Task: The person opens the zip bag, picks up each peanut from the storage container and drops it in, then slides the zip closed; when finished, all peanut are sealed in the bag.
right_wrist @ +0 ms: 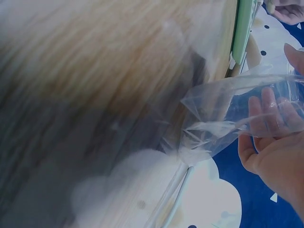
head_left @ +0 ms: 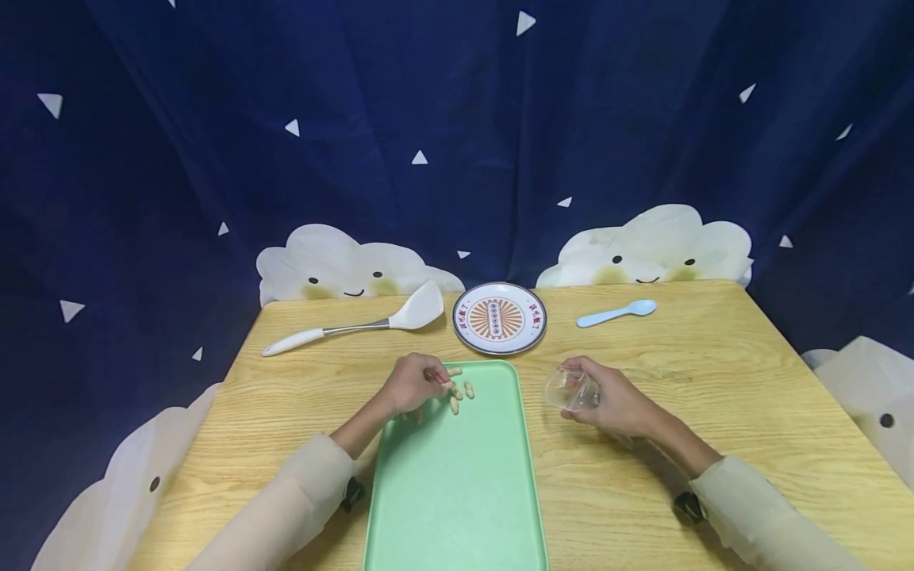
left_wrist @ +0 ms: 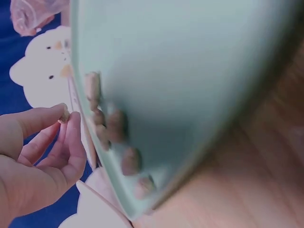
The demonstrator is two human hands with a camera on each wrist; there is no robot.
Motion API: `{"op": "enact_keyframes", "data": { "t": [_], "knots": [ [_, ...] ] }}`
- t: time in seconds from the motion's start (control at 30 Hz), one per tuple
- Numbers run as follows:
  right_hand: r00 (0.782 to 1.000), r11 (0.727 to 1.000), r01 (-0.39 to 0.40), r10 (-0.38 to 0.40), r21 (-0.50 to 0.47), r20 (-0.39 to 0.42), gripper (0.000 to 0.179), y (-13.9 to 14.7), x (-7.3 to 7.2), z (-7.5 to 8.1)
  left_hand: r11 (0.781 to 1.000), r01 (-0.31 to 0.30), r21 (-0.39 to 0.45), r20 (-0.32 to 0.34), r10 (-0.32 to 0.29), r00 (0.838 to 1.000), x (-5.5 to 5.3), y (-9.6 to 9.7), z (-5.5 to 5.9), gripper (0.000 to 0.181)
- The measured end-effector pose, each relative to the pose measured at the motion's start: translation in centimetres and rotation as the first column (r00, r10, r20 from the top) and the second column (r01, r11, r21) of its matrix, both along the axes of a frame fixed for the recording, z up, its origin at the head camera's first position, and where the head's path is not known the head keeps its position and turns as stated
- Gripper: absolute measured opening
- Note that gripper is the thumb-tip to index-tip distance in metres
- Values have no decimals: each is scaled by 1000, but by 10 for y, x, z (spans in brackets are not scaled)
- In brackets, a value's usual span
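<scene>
Over the far left corner of a green tray (head_left: pixel 457 492), my left hand (head_left: pixel 414 382) pinches a peanut (left_wrist: pixel 64 115) between thumb and fingertips. Several more peanuts (head_left: pixel 468 389) in their shells lie on the tray beneath and beside that hand; in the left wrist view they gather near the tray's end. To the right of the tray, my right hand (head_left: pixel 617 402) holds a clear plastic bag (right_wrist: pixel 213 128) above the table, with fingers and thumb around it. The bag's round mouth faces the tray. I cannot make out anything inside it.
A white-headed spatula (head_left: pixel 417 308) lies at the back left of the wooden table (head_left: pixel 685 396). Behind the tray is a round printed plate (head_left: pixel 500 349), with a light blue spoon (head_left: pixel 607 316) to its right. A dark blue curtain (head_left: pixel 457 103) hangs beyond the table's back edge.
</scene>
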State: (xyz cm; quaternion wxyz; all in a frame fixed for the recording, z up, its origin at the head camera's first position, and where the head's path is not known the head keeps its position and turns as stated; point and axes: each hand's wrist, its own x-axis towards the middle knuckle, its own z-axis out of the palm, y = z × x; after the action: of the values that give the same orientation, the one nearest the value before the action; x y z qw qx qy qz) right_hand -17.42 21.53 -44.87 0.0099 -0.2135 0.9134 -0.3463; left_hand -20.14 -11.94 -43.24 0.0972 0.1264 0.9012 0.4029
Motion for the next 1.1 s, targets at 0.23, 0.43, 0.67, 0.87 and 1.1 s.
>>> {"op": "enact_keyframes", "data": {
  "t": [0.23, 0.43, 0.67, 0.87, 1.1],
  "knots": [
    [1000, 1000, 2, -2, 5, -2, 66, 0, 0, 0, 997, 69, 36, -34, -68, 997, -1, 23, 15, 4],
    [1000, 1000, 1, -1, 1, -1, 66, -2, 0, 2, 990, 118, 74, -17, -117, 993, -3, 50, 26, 5],
    [1000, 1000, 0, 0, -8, 2, 65, -4, 1, 1, 967, 169, 190, 10, -174, 985, 2, 82, 33, 5],
    [1000, 1000, -6, 6, -4, 12, 65, -4, 0, 1, 956, 203, 210, -4, -207, 978, 7, 104, 35, 8],
    [1000, 1000, -7, 7, -4, 12, 65, -4, 1, 2, 954, 254, 158, -38, -251, 967, 9, 121, 29, 9]
  ]
}}
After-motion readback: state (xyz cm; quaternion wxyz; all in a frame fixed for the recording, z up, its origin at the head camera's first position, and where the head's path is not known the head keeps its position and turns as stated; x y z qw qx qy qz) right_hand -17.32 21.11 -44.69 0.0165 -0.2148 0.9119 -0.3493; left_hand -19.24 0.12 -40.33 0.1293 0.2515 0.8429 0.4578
